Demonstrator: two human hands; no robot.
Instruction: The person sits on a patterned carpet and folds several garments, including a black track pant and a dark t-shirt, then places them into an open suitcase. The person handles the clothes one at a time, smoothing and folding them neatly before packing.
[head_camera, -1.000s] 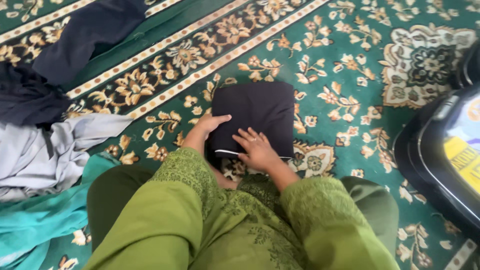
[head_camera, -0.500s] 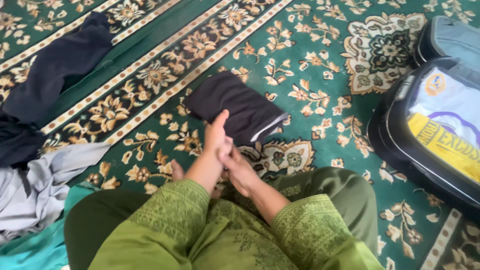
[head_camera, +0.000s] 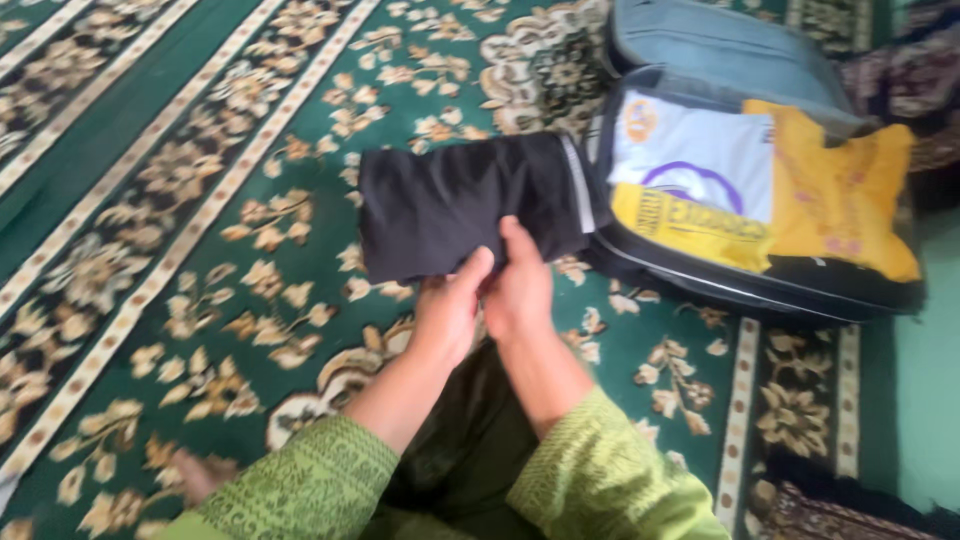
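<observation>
While both hands grip the near edge of the folded black garment (head_camera: 465, 200), left hand (head_camera: 448, 310) and right hand (head_camera: 520, 290) side by side, fingers closed on cloth, it lies on the green carpet (head_camera: 150, 250) touching the open suitcase (head_camera: 760, 200) to its right.

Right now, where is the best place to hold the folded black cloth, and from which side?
Probably the near folded edge of the black cloth, from your side: it hangs flat there, and both the left hand and right hand already pinch it.
</observation>
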